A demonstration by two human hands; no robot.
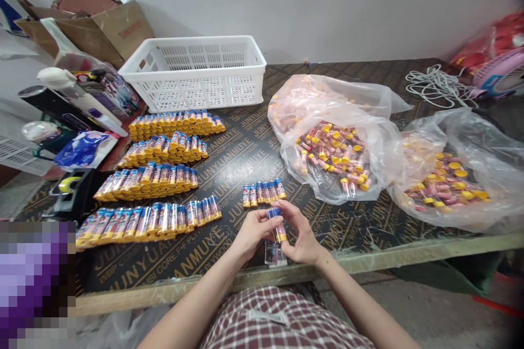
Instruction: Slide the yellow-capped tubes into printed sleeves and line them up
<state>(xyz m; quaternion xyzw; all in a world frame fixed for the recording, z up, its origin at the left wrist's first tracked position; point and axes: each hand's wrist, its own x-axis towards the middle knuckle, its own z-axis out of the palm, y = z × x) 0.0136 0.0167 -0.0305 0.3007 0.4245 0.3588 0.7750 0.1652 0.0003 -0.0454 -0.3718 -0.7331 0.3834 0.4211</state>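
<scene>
Between my two hands, near the table's front edge, is a small clear tube (277, 224) with a blue top and a yellow bottom end. My left hand (254, 231) pinches it from the left, around its upper part. My right hand (301, 234) closes on it from the right, fingertips at its top and thumb near the yellow end. Just beneath the tube lies a small stack of printed labels (273, 254). A short row of labelled tubes (264, 193) lies right behind my hands.
Long stacked rows of labelled tubes (153, 220) fill the left side. Behind them stands a white basket (204, 87). Open plastic bags of pink-and-yellow tubes (335, 147) (446, 182) lie right. Bottles (65, 89) stand far left; a white cable (438, 86) is back right.
</scene>
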